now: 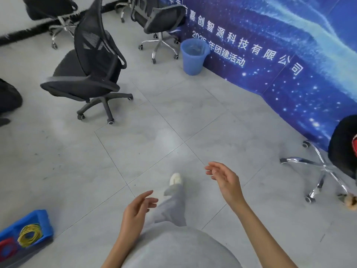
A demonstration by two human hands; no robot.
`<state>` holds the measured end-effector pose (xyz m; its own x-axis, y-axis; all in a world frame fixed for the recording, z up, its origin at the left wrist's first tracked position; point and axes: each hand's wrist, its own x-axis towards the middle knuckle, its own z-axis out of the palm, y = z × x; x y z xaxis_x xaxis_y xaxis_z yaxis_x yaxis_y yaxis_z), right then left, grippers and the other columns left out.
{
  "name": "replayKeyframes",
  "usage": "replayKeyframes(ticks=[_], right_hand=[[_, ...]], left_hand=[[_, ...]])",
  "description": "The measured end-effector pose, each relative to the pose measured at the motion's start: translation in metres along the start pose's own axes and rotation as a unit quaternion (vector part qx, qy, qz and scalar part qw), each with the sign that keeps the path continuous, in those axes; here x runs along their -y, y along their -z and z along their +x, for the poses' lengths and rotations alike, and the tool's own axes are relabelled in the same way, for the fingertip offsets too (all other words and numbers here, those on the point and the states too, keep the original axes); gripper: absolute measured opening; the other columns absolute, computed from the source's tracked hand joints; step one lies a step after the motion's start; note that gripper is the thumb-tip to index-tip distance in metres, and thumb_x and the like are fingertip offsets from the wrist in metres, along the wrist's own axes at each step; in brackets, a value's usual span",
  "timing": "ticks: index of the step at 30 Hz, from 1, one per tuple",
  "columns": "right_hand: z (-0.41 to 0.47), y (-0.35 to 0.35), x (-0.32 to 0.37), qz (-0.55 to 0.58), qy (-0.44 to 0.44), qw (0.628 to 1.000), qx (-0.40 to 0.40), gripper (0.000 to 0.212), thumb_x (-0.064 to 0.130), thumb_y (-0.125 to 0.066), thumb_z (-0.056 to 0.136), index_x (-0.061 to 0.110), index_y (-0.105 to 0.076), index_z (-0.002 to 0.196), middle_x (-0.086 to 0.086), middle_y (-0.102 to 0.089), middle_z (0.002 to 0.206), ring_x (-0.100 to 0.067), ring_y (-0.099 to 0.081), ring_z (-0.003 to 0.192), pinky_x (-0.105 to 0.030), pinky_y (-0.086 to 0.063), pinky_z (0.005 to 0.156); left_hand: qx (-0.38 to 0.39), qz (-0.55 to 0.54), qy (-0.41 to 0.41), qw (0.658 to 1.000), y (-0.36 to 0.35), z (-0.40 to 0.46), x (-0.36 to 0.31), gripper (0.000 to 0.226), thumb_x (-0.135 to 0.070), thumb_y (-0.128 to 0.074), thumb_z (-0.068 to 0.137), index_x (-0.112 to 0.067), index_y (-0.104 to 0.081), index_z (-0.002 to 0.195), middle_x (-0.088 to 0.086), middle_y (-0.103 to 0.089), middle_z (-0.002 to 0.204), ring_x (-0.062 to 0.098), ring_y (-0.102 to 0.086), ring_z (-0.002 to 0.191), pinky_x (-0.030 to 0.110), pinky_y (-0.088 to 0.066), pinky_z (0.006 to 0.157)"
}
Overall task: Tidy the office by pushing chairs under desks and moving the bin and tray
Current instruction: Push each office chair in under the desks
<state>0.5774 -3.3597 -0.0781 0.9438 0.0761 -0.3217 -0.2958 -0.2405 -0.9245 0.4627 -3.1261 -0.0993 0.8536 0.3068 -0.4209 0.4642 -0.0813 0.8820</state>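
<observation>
Both hands are out in front, empty, over the grey tiled floor (173, 117). The left hand (135, 211) sits low near the lower edge, fingers loosely spread and pointing forward. The right hand (225, 178) is raised a little higher, palm turned inward, fingers relaxed and apart, gripping nothing. Between them, a grey trouser leg (172, 206) ends in a white shoe (175, 178) planted forward.

One blue bin (194, 56) stands against the blue banner (270, 45) at the far side, just beside a chrome-based chair (160, 18). One blue tray (29, 229) with yellow and red rubber bands lies in the floor's near left corner. Chairs: a black mesh one (90, 64) at far left centre, another (50, 8) in the far left corner, a fourth (328, 163) at the right edge, possibly more, the top edge being cluttered.
</observation>
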Motion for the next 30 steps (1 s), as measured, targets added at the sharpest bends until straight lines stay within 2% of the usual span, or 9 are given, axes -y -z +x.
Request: replayKeyframes(ticks=[3, 8, 10, 14, 17, 22, 24, 27, 30], right_hand=[[0.078, 0.002, 0.008, -0.013, -0.006, 1.0, 0.007, 0.025, 0.006, -0.049, 0.093, 0.026, -0.062, 0.098, 0.003, -0.07, 0.098, -0.005, -0.066, 0.086, -0.018, -0.05, 0.079], [0.174, 0.01, 0.026, -0.017, -0.058, 0.998, -0.007, 0.026, 0.005, -0.049, 0.093, 0.025, -0.063, 0.096, 0.005, -0.072, 0.096, -0.003, -0.066, 0.084, -0.025, -0.05, 0.082], [0.217, 0.019, 0.045, -0.009, -0.062, 0.998, -0.024, 0.025, 0.004, -0.049, 0.093, 0.023, -0.065, 0.095, 0.007, -0.073, 0.09, -0.005, -0.067, 0.083, -0.031, -0.051, 0.083], [0.312, 0.03, 0.082, -0.006, -0.076, 0.996, -0.038, 0.021, 0.007, -0.051, 0.092, 0.02, -0.066, 0.095, 0.008, -0.073, 0.089, -0.008, -0.068, 0.085, -0.029, -0.052, 0.083], [0.383, 0.029, 0.106, -0.006, -0.07, 0.997, -0.025, 0.019, 0.008, -0.051, 0.092, 0.019, -0.066, 0.095, 0.005, -0.072, 0.091, -0.005, -0.067, 0.084, -0.03, -0.051, 0.085], [0.535, 0.016, 0.149, -0.043, -0.047, 0.997, 0.054, 0.018, 0.01, -0.051, 0.093, 0.019, -0.065, 0.099, 0.004, -0.071, 0.095, -0.003, -0.066, 0.085, -0.03, -0.052, 0.085], [0.601, 0.008, 0.177, -0.06, -0.027, 0.992, 0.103, 0.021, 0.007, -0.051, 0.093, 0.023, -0.064, 0.095, 0.005, -0.07, 0.094, -0.001, -0.066, 0.084, -0.025, -0.052, 0.083], [0.693, -0.02, 0.243, -0.08, 0.021, 0.98, 0.181, 0.025, 0.003, -0.05, 0.092, 0.025, -0.062, 0.094, 0.004, -0.07, 0.095, 0.0, -0.066, 0.082, -0.014, -0.051, 0.075], [0.766, -0.059, 0.297, -0.096, 0.058, 0.961, 0.253, 0.025, 0.0, -0.049, 0.092, 0.02, -0.062, 0.097, 0.005, -0.069, 0.092, 0.002, -0.065, 0.079, -0.014, -0.05, 0.077]], left_hand=[[-0.027, -0.01, -0.002, 1.0, -0.02, 0.083, -0.031, 0.031, -0.004, -0.04, 0.096, -0.024, -0.062, 0.103, -0.012, -0.073, 0.088, 0.008, -0.067, 0.077, 0.018, -0.051, 0.07], [-0.005, 0.006, -0.034, 0.999, -0.046, 0.221, -0.118, 0.031, -0.007, -0.041, 0.096, -0.03, -0.061, 0.102, -0.012, -0.072, 0.088, 0.007, -0.067, 0.081, 0.02, -0.05, 0.075], [-0.002, 0.011, -0.058, 0.998, -0.053, 0.278, -0.164, 0.032, -0.007, -0.041, 0.096, -0.033, -0.06, 0.101, -0.007, -0.073, 0.086, 0.007, -0.067, 0.082, 0.022, -0.05, 0.076], [0.002, 0.006, -0.081, 0.997, -0.065, 0.379, -0.248, 0.033, -0.007, -0.04, 0.096, -0.034, -0.058, 0.101, -0.004, -0.071, 0.092, 0.007, -0.066, 0.082, 0.022, -0.049, 0.077], [0.002, 0.009, -0.092, 0.996, -0.075, 0.444, -0.287, 0.03, -0.008, -0.04, 0.096, -0.03, -0.058, 0.104, -0.004, -0.071, 0.092, 0.006, -0.066, 0.082, 0.019, -0.048, 0.076], [-0.042, 0.018, -0.067, 0.997, -0.088, 0.543, -0.313, 0.032, -0.007, -0.041, 0.096, -0.033, -0.057, 0.102, -0.005, -0.071, 0.089, 0.005, -0.066, 0.08, 0.018, -0.049, 0.075], [-0.092, 0.002, -0.035, 0.995, -0.09, 0.572, -0.315, 0.034, -0.005, -0.042, 0.096, -0.035, -0.058, 0.1, -0.005, -0.072, 0.085, 0.006, -0.066, 0.08, 0.017, -0.049, 0.074], [-0.172, -0.033, 0.002, 0.985, -0.083, 0.606, -0.332, 0.034, -0.005, -0.042, 0.095, -0.034, -0.06, 0.099, -0.014, -0.07, 0.09, 0.006, -0.067, 0.079, 0.016, -0.049, 0.072], [-0.231, -0.046, 0.028, 0.972, -0.073, 0.635, -0.352, 0.032, -0.007, -0.043, 0.095, -0.034, -0.06, 0.101, -0.017, -0.07, 0.09, 0.004, -0.067, 0.08, 0.019, -0.05, 0.072]])
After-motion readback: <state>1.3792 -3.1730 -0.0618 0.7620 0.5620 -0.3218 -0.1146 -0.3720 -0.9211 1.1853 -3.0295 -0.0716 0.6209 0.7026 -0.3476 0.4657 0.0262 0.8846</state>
